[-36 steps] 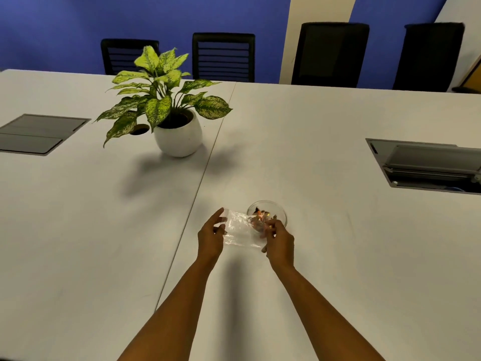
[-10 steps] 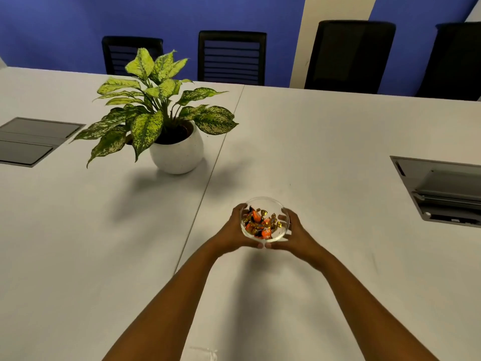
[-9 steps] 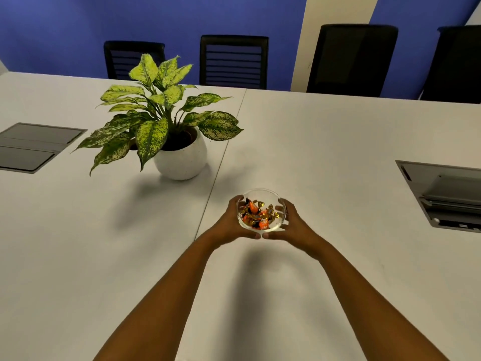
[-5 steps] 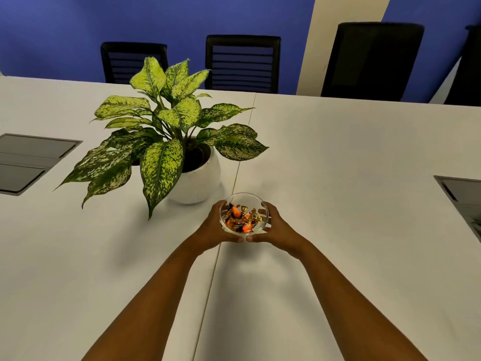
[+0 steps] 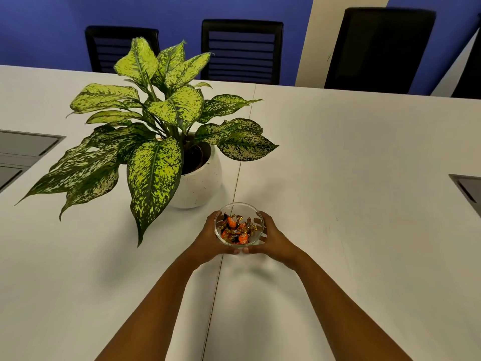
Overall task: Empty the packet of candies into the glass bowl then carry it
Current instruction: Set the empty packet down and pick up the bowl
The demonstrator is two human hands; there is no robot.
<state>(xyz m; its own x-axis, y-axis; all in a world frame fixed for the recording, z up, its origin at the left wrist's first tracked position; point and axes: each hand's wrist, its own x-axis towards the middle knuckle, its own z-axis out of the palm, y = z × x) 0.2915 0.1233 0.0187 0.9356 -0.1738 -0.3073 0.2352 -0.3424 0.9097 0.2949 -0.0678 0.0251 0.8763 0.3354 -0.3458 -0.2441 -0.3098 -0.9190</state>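
Observation:
A small clear glass bowl [image 5: 256, 217] holds several orange and gold wrapped candies [image 5: 235, 229]. I cup it from both sides: my left hand [image 5: 207, 239] wraps its left wall and my right hand [image 5: 273, 237] its right wall, fingertips meeting under its near edge. The bowl hangs a little above the white table [image 5: 351, 178], just in front of the plant pot. The candy packet is out of view.
A potted plant [image 5: 156, 131] with large speckled leaves in a white pot [image 5: 200, 186] stands just left and beyond the bowl. Grey floor-box hatches sit at the left [image 5: 20, 152] and right [image 5: 468, 188] edges. Black chairs [image 5: 242, 50] line the far side.
Earlier both hands held the packet over the bowl. Since then they grip the bowl of candies, and it has travelled forward and left, toward the plant.

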